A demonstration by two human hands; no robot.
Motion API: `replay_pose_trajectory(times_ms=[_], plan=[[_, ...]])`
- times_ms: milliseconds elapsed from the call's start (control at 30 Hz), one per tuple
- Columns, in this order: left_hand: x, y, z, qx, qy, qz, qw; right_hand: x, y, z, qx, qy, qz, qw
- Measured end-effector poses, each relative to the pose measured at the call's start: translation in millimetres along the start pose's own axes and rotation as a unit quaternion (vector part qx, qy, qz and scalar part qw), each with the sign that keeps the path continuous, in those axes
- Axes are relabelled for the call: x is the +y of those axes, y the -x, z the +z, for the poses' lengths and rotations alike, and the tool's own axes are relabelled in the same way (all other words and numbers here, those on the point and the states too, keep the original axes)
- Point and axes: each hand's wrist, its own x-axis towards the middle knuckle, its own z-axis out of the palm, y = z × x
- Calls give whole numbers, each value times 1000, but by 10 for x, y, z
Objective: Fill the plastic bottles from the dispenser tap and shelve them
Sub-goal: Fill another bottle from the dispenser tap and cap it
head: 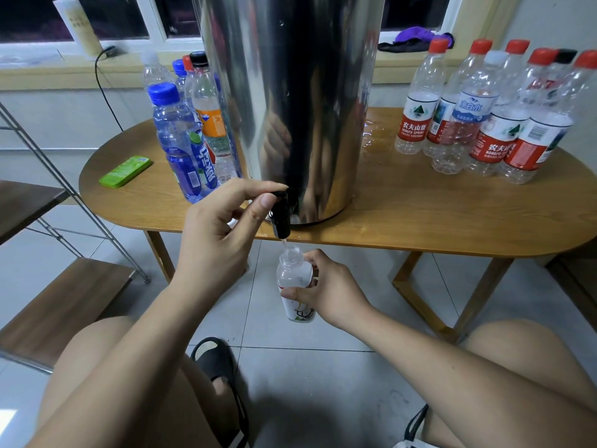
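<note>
On the far left, the wood-and-metal shelf rack [64, 302] is standing well apart from the work. Our left hand [219, 231] is reaching up, with thumb and forefinger curled and pinching the lever of the black plastic tap [280, 218] at the foot of the tall stainless-steel dispenser [290, 92]. Directly below the spout we are holding the small clear plastic bottle [294, 279]. It is capless and nearly upright, with its mouth just under the tap, below the edge of the oval wooden table [420, 215]. Our right hand [332, 295] is wrapping fingers and thumb round the bottle's middle from the right. A thin stream seems to be running in. Because the rack is on the left, we are expecting the bottle to cross our body to reach it.

The blue-capped, blue-tinted bottle [181, 150] is showing white characters that we are not reading with confidence. The orange-labelled bottle [210, 114] is reading "FANTA". At the right, the red-capped clear bottle [416, 101] is reading "农夫山泉 NONGFU SPRING", and the white-capped bottle [471, 105] "凉白水". The held bottle's label is partly hidden.
</note>
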Motion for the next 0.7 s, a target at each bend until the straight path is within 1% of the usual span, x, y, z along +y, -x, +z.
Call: replay_pose_trajectory(times_ms=[700], plan=[[5, 3, 3, -1, 6, 0, 1000, 17, -13, -1, 0, 0, 0, 1000]])
